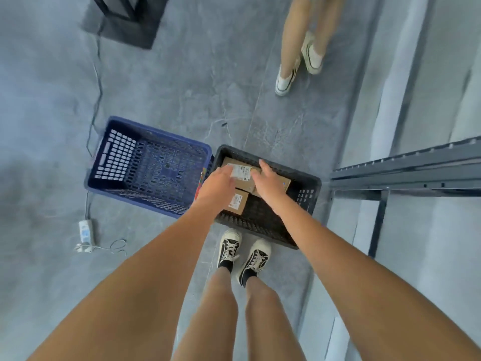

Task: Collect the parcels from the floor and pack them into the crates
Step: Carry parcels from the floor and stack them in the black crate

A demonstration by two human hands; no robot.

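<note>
A black crate (308, 192) stands on the floor in front of my feet, with a blue crate (145, 168) touching its left side. Inside the black crate lie brown cardboard parcels with white labels. My left hand (220, 182) and my right hand (269, 182) are on either side of the top parcel (242, 174), fingers against it. A second parcel (238, 203) lies lower, partly under my left hand. Another brown parcel (285, 182) shows to the right of my right hand. The blue crate holds nothing that I can see.
Another person's legs and white shoes (299, 66) stand further back on the grey floor. A grey metal rack (406, 173) is on the right. A white power strip (86, 231) with a cable lies at left. A dark frame base (125, 19) sits at the top left.
</note>
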